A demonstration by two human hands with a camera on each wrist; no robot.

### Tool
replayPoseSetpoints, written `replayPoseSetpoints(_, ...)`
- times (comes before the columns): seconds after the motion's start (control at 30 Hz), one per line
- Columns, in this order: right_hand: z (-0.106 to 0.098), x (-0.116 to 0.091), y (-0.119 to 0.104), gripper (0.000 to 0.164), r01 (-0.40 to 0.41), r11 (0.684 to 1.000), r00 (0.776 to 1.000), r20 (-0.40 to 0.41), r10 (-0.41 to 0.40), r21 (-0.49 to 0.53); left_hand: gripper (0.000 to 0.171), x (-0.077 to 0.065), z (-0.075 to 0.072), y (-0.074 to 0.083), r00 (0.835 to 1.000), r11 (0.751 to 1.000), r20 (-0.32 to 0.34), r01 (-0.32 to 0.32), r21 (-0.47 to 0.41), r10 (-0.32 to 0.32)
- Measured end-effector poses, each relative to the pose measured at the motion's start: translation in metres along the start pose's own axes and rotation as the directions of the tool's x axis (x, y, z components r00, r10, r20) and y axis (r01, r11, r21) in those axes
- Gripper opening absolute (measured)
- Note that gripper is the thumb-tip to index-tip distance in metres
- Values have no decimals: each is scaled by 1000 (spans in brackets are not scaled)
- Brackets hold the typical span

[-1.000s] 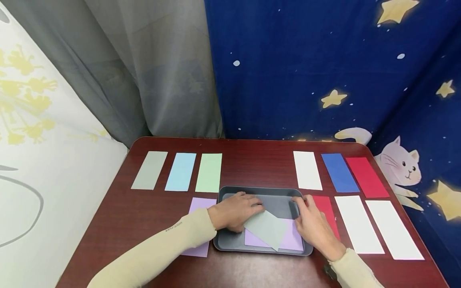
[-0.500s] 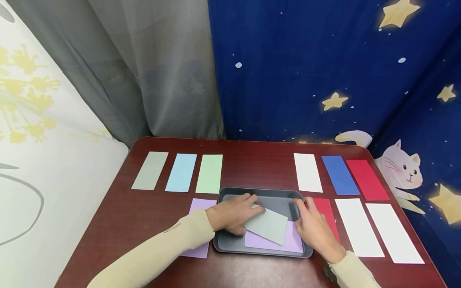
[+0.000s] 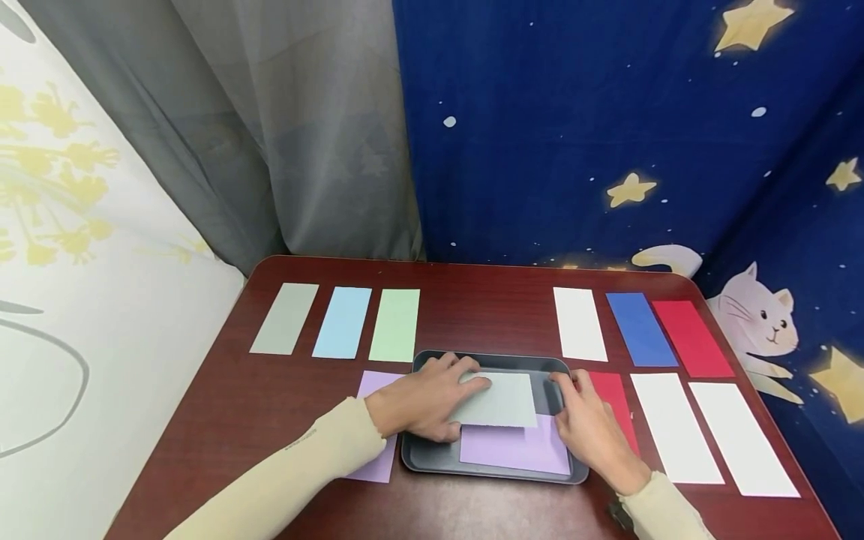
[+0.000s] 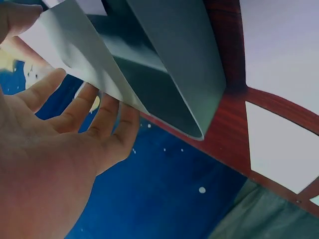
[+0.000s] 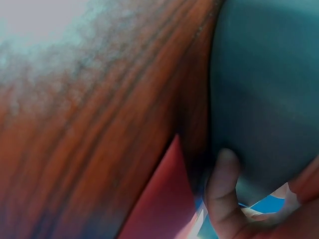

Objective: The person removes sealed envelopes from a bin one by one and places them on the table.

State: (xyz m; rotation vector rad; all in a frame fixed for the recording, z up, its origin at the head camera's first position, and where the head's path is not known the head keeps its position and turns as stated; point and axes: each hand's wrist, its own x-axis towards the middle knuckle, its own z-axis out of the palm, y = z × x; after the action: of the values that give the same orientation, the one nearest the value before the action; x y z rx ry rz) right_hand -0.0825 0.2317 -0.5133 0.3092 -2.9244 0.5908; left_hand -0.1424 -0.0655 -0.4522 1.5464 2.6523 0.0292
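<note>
My left hand [image 3: 432, 401] pinches a pale grey-green paper card [image 3: 499, 401] by its left end, over the dark grey tray [image 3: 430, 459]. In the left wrist view the thumb lies on one face of this card [image 4: 82, 52] and the fingers are behind it. Beneath it, a lilac card [image 3: 513, 453] lies in the front part of the tray. With curled fingers my right hand [image 3: 590, 427] grips the tray's right rim. The right wrist view has a fingertip against the outer wall of the tray [image 5: 266, 94].
Left of the tray lie a grey-green card [image 3: 284, 319], a light blue card [image 3: 342, 322], a light green card [image 3: 394, 325] and a partly covered lilac card [image 3: 378, 461]. On the right are several white cards [image 3: 580, 324], a blue card [image 3: 640, 328] and red cards [image 3: 693, 337].
The grey-green card has turned from a slant to nearly level with the tray's long side and moved up toward the back, uncovering more of the lilac card. The right hand keeps its place.
</note>
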Motion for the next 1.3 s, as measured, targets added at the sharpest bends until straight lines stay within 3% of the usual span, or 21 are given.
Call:
replayPoseSetpoints(0.2, -1, 1, -1, 59, 12, 1000, 1000, -8, -12, 3, 71, -15, -7, -3, 997, 999, -70, 28, -21, -29)
replayPoseSetpoints(0.43, -1, 1, 0, 57, 16, 1000, 1000, -10, -16, 4, 73, -36, -6, -10, 988, 994, -107, 107, -37, -110)
replayPoseSetpoints(0.8, -3, 1, 0, 57, 13, 1000, 1000, -9, -13, 4, 74, -79, 2, -22, 955, 964, -150, 243, -104, -256)
replayPoseSetpoints(1.07, -2, -1, 0, 57, 0, 1000, 1000, -5, 0, 9, 77, -114, 15, -30, 903, 915, -172, 366, -169, -393)
replayPoseSetpoints(1.3, -1, 0, 0, 56, 2, 1000, 1000, -6, -2, 7, 76, -145, 27, -34, 843, 860, -185, 471, -197, -504)
